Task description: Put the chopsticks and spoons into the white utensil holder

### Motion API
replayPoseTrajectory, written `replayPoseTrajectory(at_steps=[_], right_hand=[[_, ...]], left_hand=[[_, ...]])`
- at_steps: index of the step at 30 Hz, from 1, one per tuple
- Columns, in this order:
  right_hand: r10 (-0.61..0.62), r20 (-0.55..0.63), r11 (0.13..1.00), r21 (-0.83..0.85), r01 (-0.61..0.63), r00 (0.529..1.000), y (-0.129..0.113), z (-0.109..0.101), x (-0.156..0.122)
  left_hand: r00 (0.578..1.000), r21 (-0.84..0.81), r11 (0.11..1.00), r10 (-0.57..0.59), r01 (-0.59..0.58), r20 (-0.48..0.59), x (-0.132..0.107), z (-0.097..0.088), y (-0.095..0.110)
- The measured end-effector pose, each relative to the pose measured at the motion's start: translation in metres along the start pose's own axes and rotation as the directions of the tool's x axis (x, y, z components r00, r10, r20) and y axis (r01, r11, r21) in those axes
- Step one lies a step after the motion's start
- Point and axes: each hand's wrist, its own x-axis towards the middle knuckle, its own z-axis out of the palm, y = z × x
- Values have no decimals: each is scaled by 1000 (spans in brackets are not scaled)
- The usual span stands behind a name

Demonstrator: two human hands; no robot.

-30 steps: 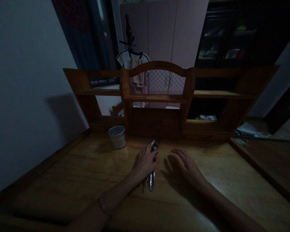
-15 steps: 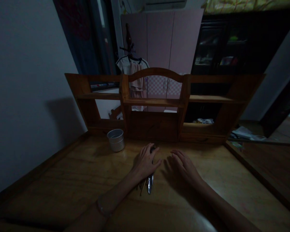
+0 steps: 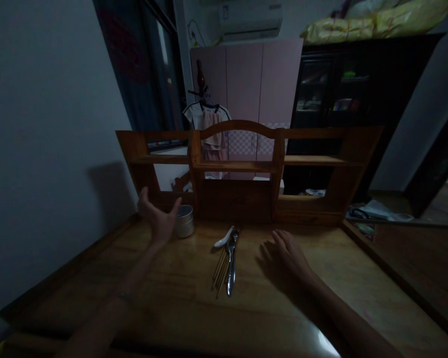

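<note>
My left hand [image 3: 157,219] is raised just left of a grey metal cup [image 3: 185,222], thumb and fingers spread apart, holding nothing. Whether it touches the cup I cannot tell. Over the right half of the wooden desktop is my right hand [image 3: 291,252], its fingers stretched out with nothing in them. Between the hands lies a small heap of cutlery: a white spoon [image 3: 223,238], shiny metal cutlery [image 3: 231,268] and several thin chopsticks [image 3: 220,272]. The far ends of the pieces overlap, so not every one can be told apart.
A wooden shelf unit [image 3: 239,166] runs along the back of the desktop [image 3: 179,303]. On the left the desk meets a pale wall [image 3: 52,149]. Behind stand a pink wardrobe [image 3: 244,89], a dark cabinet [image 3: 332,99] and hanging clothes [image 3: 209,124].
My left hand has lifted off the cutlery and swung left to the cup, uncovering the white spoon. The right hand stays nearly in place. The view has tilted up a little.
</note>
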Motion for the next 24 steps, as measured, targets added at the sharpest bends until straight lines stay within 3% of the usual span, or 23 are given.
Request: replayPoseTrajectory(at_steps=[2,4,6,9,12,18,21,24], right_hand=[[-1,3,1000,14,1,1000,-1,2,0],[-6,12,1000,26,6,1000,-1,4,0],[-13,26,999,33,12,1000,-2,5,0],[-12,37,999,41,11,999,-3,6,-1],[-6,33,999,40,4,999,-4,4,-1],[-9,7,999,42,9,1000,-11,-1,-4],[-2,24,992,125,-1,1000,-22,-2,-7],[-41,76,945,326,14,996,-38,0,-9]], left_hand=[[993,-38,992,-119,120,12,2,-5,-36],[966,-97,968,-217,232,138,-5,-4,-67],[906,-155,935,-254,320,339,-17,1,-87],[793,-129,904,-280,407,541,-35,14,-94],[750,-73,889,-334,452,571,-46,26,-84],[792,-91,866,-402,492,459,-49,42,-57],[799,-160,882,-308,443,516,-51,43,-20],[770,-352,851,-91,390,632,-58,38,41]])
